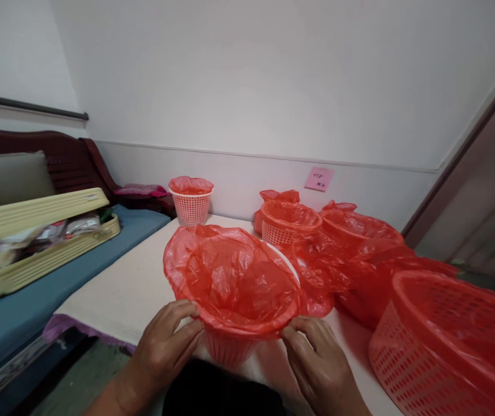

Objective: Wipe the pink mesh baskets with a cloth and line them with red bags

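A red plastic bag (230, 277) lines a white slotted basket (229, 349) standing close in front of me. Its edge is folded over the near rim, while part of the white rim (283, 257) shows bare at the right. My left hand (167, 341) pinches the bag's edge at the near left of the rim. At the near right, my right hand (317, 358) has thumb and fingers closed on the same bag. On the far left side the bag's edge stands loosely above the rim. The basket's lower part is partly hidden by the bag.
A small lined white basket (192, 209) stands at the back by the wall. Another lined basket (291, 222) and loose red bags (329, 263) lie to the right. A large basket (416, 341) stands near right. Left is a blue bench (141, 221) with a cream case (56, 254).
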{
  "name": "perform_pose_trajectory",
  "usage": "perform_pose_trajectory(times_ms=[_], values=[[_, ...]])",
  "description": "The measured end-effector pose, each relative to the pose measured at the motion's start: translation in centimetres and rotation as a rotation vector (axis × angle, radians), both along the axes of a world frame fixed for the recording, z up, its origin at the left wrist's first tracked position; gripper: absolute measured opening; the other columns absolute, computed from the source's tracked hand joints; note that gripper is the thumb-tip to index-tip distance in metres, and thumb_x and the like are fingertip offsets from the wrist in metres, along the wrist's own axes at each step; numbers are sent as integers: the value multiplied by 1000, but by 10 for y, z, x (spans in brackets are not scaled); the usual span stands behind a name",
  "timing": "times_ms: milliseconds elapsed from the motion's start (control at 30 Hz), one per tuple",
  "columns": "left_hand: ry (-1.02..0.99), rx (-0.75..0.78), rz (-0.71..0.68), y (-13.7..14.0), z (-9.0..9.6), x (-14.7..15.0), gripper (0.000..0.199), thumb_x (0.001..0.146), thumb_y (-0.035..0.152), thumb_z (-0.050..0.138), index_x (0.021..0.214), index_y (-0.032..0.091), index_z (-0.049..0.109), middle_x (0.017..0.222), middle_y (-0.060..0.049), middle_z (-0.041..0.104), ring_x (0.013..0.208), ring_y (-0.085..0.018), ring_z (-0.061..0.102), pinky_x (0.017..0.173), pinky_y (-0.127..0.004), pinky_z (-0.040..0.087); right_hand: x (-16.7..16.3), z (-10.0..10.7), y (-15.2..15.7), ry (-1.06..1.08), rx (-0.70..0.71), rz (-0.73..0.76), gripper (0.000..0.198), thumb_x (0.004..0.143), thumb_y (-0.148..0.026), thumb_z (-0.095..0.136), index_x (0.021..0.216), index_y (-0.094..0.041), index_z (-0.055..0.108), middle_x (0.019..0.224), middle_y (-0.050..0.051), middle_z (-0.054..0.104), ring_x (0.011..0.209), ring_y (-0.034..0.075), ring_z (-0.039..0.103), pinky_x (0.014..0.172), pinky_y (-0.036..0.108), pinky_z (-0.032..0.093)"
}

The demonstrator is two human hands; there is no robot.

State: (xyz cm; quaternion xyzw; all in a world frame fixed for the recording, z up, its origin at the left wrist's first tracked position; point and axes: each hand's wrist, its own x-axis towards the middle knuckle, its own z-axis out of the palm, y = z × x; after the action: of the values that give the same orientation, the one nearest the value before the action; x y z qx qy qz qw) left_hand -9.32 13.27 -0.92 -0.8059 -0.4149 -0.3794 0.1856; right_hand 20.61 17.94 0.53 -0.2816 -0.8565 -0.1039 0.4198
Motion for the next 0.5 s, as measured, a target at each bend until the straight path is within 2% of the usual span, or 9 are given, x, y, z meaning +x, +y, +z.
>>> perform_pose_trajectory(times_ms=[133, 233, 367, 500], values=[[-12, -27, 53, -4, -4, -1, 32, 82, 0, 58, 108, 19, 60, 115, -11, 55, 111, -23, 53, 92, -42, 50, 3, -4, 1, -36, 19, -33, 20, 88, -5, 48, 101, -15, 60, 92, 10, 60, 86, 21, 54, 73, 36, 48], [-52, -32, 73, -8, -7, -2, 29, 82, 3, 58, 106, 20, 61, 114, -11, 57, 112, -24, 54, 92, -42, 50, 6, -8, 1, -35, -47, -38, 24, 89, -8, 47, 107, -16, 60, 97, 10, 61, 90, 21, 56, 77, 37, 50], [-116, -49, 54, -15, -2, -3, 29, 82, 4, 57, 106, 20, 62, 111, -9, 58, 109, -23, 56, 89, -37, 52, 7, -11, 1, 128, -225, -8, 20, 91, -11, 45, 102, -21, 59, 91, 5, 61, 85, 18, 58, 75, 31, 50], [-133, -61, -23, -22, 15, 1, 29, 83, 5, 57, 109, 19, 60, 108, -9, 56, 107, -21, 54, 87, -33, 50, 7, -11, 4, 376, -509, -15, 11, 93, -23, 48, 91, -23, 59, 82, 1, 62, 75, 14, 61, 66, 24, 49]])
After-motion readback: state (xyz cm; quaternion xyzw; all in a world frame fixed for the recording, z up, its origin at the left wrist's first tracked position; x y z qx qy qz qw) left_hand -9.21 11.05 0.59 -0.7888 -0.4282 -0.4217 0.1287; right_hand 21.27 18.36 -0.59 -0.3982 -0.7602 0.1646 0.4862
